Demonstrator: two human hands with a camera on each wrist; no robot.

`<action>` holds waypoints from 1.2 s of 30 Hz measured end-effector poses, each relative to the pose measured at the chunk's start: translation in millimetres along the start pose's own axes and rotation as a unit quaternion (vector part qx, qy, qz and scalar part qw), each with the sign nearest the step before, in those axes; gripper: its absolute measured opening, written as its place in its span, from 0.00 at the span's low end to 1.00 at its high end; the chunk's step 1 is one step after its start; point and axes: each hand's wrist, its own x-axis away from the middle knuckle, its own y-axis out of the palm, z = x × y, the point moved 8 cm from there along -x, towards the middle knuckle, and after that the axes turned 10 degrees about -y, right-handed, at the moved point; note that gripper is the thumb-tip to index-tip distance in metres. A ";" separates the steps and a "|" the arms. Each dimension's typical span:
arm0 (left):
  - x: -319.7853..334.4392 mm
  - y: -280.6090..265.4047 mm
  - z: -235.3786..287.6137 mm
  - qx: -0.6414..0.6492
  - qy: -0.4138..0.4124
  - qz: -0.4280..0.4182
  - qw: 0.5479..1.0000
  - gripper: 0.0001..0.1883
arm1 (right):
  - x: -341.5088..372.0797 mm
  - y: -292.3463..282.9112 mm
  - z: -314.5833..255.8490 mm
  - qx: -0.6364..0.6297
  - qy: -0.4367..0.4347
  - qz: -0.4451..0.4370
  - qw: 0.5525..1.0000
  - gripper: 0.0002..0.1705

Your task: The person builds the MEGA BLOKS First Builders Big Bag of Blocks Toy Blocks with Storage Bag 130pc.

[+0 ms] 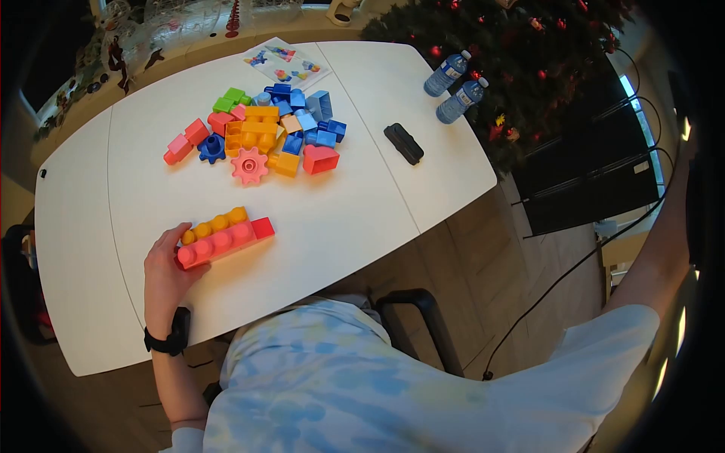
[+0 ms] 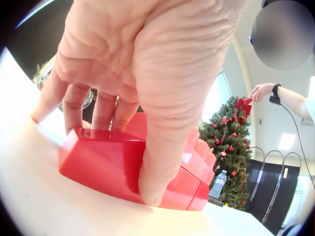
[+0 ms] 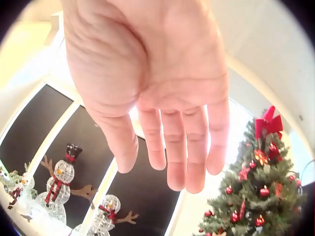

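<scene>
My left hand [image 1: 168, 264] grips the end of a low row of joined toy building blocks on the table, pink [image 1: 223, 243] along the near side and orange-yellow [image 1: 219, 224] along the far side. In the left wrist view the thumb presses the side of a red-pink block [image 2: 106, 160], while the fingers reach over its far edge. A red block [image 1: 263, 228] forms the row's right end. Raised high off to the right, my right hand [image 3: 167, 98] holds nothing; its fingers extend loosely. The head view shows only that arm.
A pile of loose blocks [image 1: 291, 140] lies farther back, with a pink gear-shaped piece [image 1: 250, 166] in front. Behind it is a picture sheet [image 1: 287, 64]. A black case [image 1: 404, 143] and two water bottles [image 1: 459, 100] occupy the right side, beside a Christmas tree [image 1: 521, 68].
</scene>
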 end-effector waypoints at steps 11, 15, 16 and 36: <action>3.7 -5.5 -5.4 0.024 0.024 0.018 0.999 0.36 | -110.0 15.2 -193.6 -0.006 -0.321 0.320 0.892 0.10; 4.7 -5.0 -11.3 0.008 0.027 0.036 0.999 0.33 | -108.6 187.0 -336.1 -0.095 -0.394 0.182 0.896 0.10; 4.7 -4.4 -10.1 0.008 0.034 0.036 0.999 0.32 | -100.3 223.6 -374.1 -0.133 -0.379 0.143 0.904 0.09; 4.2 0.3 -18.7 0.008 -0.022 0.013 1.000 0.46 | 40.4 349.6 -646.2 -0.369 -0.521 -0.119 0.761 0.25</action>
